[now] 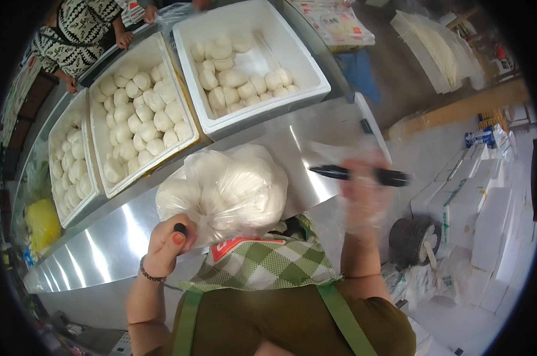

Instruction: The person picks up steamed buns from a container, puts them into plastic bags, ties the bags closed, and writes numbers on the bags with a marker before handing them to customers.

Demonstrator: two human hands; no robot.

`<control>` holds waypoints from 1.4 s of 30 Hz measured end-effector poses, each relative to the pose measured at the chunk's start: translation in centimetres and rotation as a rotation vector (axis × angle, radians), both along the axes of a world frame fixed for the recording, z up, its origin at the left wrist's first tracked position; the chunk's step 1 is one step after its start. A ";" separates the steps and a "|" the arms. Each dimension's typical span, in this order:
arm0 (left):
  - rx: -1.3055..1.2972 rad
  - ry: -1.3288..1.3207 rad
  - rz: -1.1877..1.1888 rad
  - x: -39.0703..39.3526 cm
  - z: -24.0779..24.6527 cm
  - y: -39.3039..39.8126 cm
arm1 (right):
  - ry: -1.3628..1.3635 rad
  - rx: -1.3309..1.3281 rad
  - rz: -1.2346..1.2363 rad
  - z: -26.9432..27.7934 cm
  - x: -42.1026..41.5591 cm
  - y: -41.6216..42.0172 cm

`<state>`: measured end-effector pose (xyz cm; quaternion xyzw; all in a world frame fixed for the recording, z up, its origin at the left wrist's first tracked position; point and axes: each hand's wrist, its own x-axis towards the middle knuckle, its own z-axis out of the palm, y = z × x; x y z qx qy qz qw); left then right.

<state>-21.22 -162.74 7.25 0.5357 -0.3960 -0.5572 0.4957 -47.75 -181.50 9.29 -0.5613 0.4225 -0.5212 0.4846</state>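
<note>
My left hand [170,244] is closed in a fist, with a small black cap [180,229] showing between thumb and forefinger. Against its fingers lies the gathered side of a clear plastic bag [233,191], filled with white rounded buns and resting on the metal counter's near edge. My right hand [365,191], blurred, grips a black marker pen [391,177] lying crosswise in the fingers, to the right of the bag. Thin clear plastic seems to cover that hand and wrist.
White foam boxes of buns stand along the metal counter [112,240]: a left box [90,187], a middle box [188,138] and a right box [268,109]. Another person [79,38] stands across it. Stacked white boxes [464,209] and a dark roll [408,240] are at right.
</note>
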 end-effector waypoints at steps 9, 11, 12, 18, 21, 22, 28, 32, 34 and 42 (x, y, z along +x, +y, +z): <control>-0.019 0.219 0.201 0.4 -0.2 0.3 | -0.191 0.316 0.214 -3.9 3.2 0.3; -0.013 0.228 0.225 0.4 -0.5 0.6 | -0.100 0.291 0.270 -4.1 3.6 0.1; -0.015 0.233 0.240 0.5 -0.6 0.7 | -0.089 0.271 0.276 -4.5 3.8 -0.2; -0.016 0.225 0.239 0.3 -0.7 0.5 | -0.093 0.244 0.370 -5.3 4.9 -0.9; -0.013 0.250 0.235 0.5 -0.8 0.6 | -0.060 0.215 0.382 -5.7 4.5 -1.0; -0.012 0.258 0.232 0.5 -0.8 0.6 | -0.024 0.229 0.378 -5.5 4.1 -1.1; -0.032 0.276 0.244 0.3 -0.7 0.1 | -0.025 0.302 0.292 -5.5 4.0 -1.1; -0.070 0.274 0.249 0.0 -0.6 -0.3 | -0.043 0.287 0.267 -6.7 4.2 -1.6; -0.055 0.286 0.236 0.1 -0.6 -0.1 | -0.019 0.281 0.272 -6.8 3.9 -1.7; -0.070 0.318 0.248 -0.1 -0.4 -0.5 | -0.107 0.365 0.140 -7.6 4.8 -2.0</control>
